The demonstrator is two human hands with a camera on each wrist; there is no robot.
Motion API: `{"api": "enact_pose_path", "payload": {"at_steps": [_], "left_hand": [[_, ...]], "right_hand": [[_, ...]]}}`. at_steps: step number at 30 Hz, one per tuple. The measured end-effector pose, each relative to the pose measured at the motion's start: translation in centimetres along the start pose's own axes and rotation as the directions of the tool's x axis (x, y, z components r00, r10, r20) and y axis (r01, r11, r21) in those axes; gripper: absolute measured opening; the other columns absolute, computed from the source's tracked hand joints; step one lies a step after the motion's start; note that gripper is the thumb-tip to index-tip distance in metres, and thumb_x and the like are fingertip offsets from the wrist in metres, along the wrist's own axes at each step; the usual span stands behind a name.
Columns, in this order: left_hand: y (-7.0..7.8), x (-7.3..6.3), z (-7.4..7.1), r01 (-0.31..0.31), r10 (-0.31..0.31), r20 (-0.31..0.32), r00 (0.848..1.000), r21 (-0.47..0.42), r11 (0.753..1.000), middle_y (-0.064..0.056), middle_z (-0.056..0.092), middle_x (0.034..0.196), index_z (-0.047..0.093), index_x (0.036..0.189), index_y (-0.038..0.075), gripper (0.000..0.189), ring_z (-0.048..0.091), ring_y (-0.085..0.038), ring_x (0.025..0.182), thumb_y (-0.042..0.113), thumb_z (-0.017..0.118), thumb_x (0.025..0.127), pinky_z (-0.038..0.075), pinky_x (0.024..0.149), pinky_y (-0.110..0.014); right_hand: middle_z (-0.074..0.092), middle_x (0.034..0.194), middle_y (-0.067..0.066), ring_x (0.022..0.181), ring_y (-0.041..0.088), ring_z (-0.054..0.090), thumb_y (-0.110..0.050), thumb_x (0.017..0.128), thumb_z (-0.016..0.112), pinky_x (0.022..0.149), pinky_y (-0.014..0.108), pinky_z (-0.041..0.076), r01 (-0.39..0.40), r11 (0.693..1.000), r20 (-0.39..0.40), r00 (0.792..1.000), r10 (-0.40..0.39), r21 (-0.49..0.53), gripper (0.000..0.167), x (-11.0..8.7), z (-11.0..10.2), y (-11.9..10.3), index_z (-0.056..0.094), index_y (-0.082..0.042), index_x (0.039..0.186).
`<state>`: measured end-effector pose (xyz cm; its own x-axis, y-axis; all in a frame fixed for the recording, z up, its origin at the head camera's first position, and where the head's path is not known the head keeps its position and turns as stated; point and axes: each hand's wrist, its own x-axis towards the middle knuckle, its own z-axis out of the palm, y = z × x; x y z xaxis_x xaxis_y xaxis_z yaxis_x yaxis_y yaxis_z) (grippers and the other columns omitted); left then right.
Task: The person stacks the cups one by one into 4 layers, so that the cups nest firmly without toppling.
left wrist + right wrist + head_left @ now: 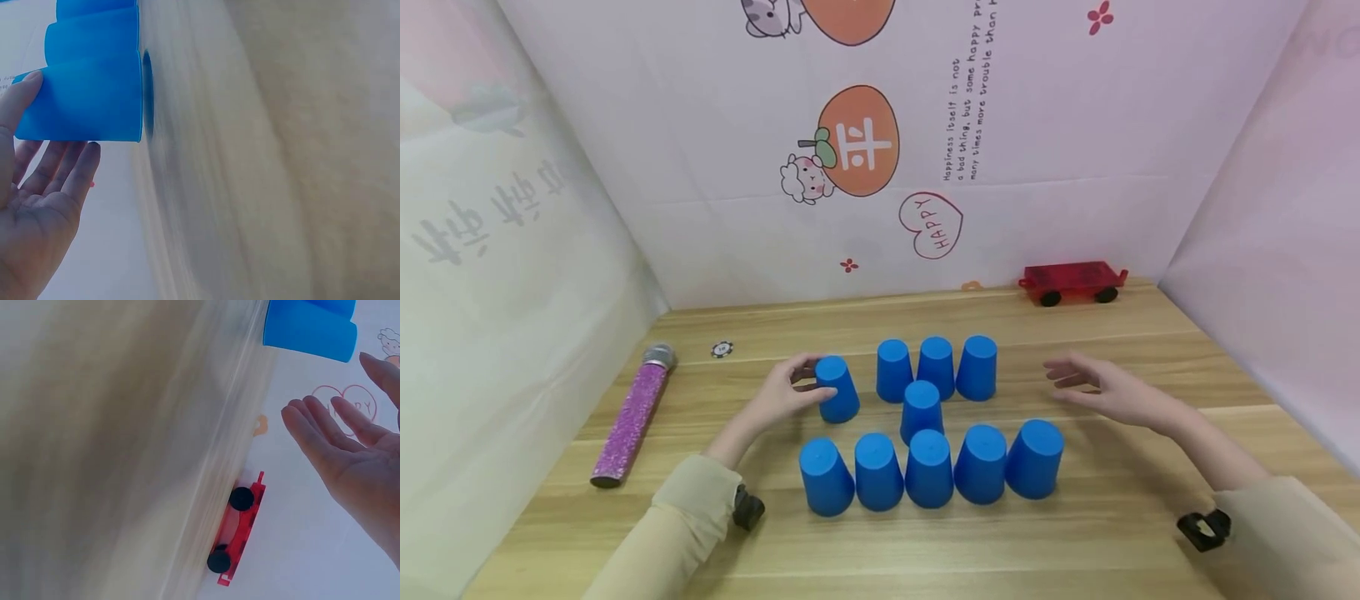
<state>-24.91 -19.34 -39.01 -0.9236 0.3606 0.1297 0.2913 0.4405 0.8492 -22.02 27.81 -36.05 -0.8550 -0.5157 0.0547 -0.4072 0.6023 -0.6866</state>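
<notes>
My left hand [784, 392] holds an upside-down blue plastic cup [838, 392], thumb on the near side and fingers at the far side. In the left wrist view, the thumb lies against that cup [87, 103], and its rim is at or just above the table. To its right stands a back row of three upturned blue cups [936, 367]. One more blue cup [921, 412] stands in front of them, behind a front row of several blue cups [929, 471]. My right hand [1101, 387] hovers right of the cups, fingers loosely extended, holding nothing.
A purple glitter microphone [634, 417] lies at the left of the wooden table [880, 558]. A small round chip [722, 349] lies near it. A red toy wagon [1073, 282] stands at the back right, against the printed white backdrop [715, 242].
</notes>
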Motion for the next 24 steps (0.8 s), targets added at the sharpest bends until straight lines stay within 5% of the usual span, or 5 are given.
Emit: {"api": "enact_pose_path", "payload": {"at_steps": [6,14,24], "left_hand": [[0.0,1.0,0.3,0.042,-0.041,-0.027,0.999,0.007,0.999,-0.015,0.056,0.128,0.048,0.132,0.008,0.055,0.052,-0.033,0.122,0.022,0.071,0.084,0.046,0.1,-0.049],[0.3,1.9,1.1,0.059,-0.058,-0.03,0.998,0.038,0.998,-0.012,0.056,0.13,0.05,0.13,0.011,0.054,0.052,-0.032,0.123,0.028,0.072,0.083,0.047,0.1,-0.046],[0.0,2.6,1.5,0.057,-0.056,-0.038,0.998,0.044,0.997,-0.01,0.056,0.129,0.05,0.131,0.013,0.054,0.052,-0.031,0.124,0.03,0.071,0.084,0.045,0.102,-0.048]], "right_hand": [[0.058,0.124,0.023,0.11,0.036,0.059,-0.02,0.095,0.056,0.082,0.016,0.051,0.005,1.0,-0.007,1.0,-0.005,-0.028,0.041,-1.9,0.4,-0.4,0.048,-0.001,0.13],[0.054,0.128,0.024,0.109,-0.015,0.047,-0.015,0.095,0.055,0.085,0.013,0.049,0.039,0.999,0.016,0.999,-0.04,0.032,0.042,-3.7,0.8,-1.6,0.043,-0.001,0.134],[0.042,0.14,0.016,0.118,-0.019,0.038,-0.013,0.087,0.066,0.092,0.009,0.043,0.111,0.987,0.051,0.992,-0.117,0.114,0.064,-5.0,2.0,-2.8,0.032,-0.006,0.142]]}}
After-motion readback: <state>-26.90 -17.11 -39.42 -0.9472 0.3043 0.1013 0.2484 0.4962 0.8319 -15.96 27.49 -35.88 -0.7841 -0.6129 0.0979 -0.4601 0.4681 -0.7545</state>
